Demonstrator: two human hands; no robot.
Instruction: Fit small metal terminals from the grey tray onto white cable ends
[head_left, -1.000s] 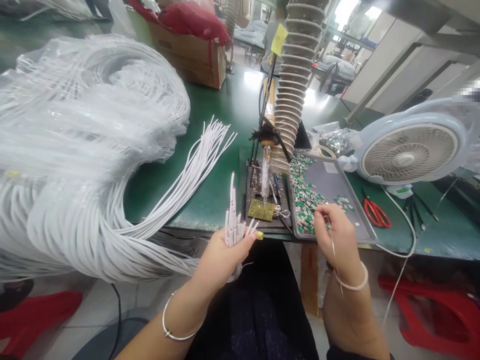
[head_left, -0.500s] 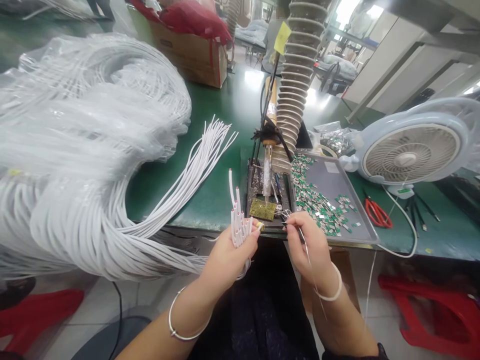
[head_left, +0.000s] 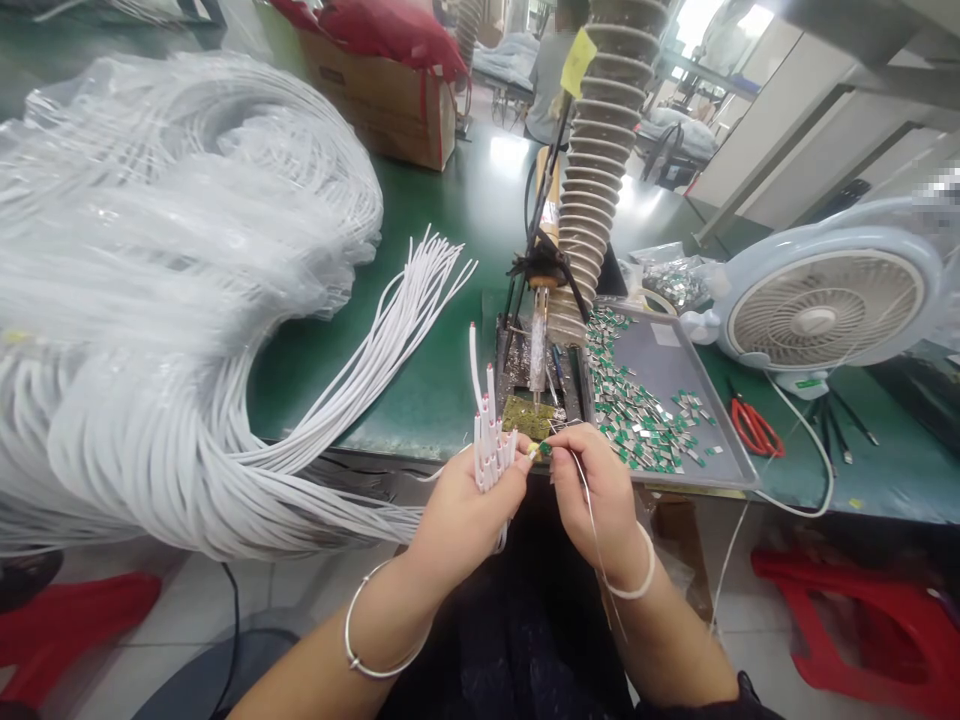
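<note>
Hands together (tray rim just beside)

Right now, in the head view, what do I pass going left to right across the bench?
White cable coils in plastic → left hand gripping cable ends → soldering iron → metal tray of green parts → desk fan

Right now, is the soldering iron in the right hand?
No: the iron stands in its holder; the right hand pinches a green part.
</note>
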